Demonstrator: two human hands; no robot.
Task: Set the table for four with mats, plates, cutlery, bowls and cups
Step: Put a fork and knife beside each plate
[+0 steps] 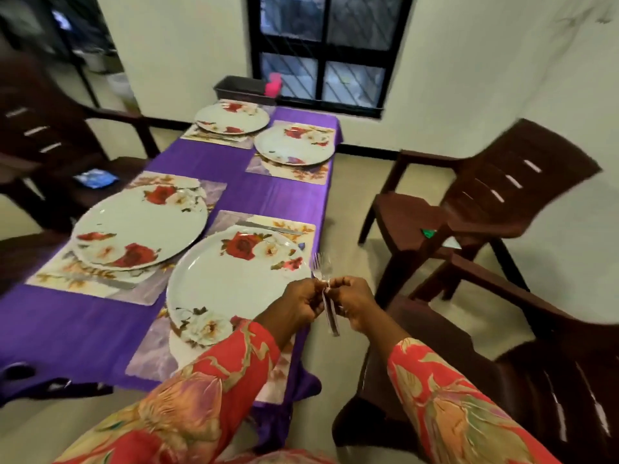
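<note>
Several floral mats lie on the purple tablecloth point(83, 329), each bearing a white plate with roses. The nearest plate point(234, 279) sits on the near right mat point(150, 356). A knife point(268, 227) lies on that mat's far edge, and another knife point(110, 283) lies on the near left mat beside its plate point(140, 226). Two more plates point(231, 118) point(294, 145) stand at the far end. Over the near plate's right rim, my left hand point(298, 301) and my right hand point(351, 304) both grip a bundle of forks point(323, 272), tines pointing up.
Dark brown plastic chairs stand to the right point(469, 202), near right point(536, 363) and left point(40, 135) of the table. A dark tray point(241, 87) with a pink object point(273, 84) sits under the window at the far end.
</note>
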